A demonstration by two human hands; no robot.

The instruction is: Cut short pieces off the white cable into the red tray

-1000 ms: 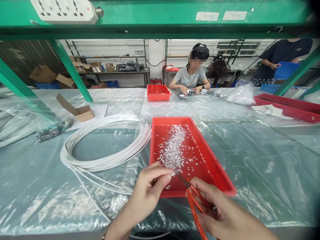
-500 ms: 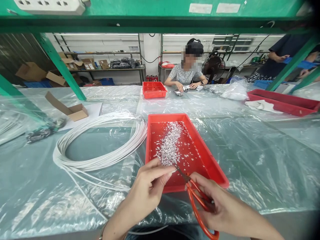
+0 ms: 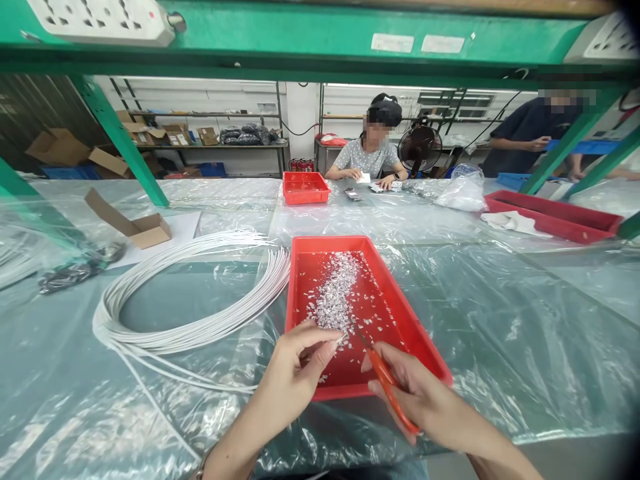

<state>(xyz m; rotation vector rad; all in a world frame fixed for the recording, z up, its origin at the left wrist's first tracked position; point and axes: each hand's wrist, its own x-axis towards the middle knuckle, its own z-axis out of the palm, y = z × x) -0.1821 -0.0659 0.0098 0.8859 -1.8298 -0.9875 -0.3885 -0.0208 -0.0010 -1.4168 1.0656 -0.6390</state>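
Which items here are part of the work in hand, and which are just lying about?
In use: left hand pinching a white wire end, right hand with orange scissors, red tray of clippings, wire coil.
Lying about: cardboard box, far red tray, fan.

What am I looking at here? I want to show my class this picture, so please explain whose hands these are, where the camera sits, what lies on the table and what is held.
The camera sits on a person's head, looking down at their own bare hands. The left hand pinches the end of a thin white cable. The right hand holds orange-handled scissors at that end. Both hover over a red tray of small white clippings. Beside it lies a coil of white cable on a plastic-covered table. Across the table, another person works near a second red tray.
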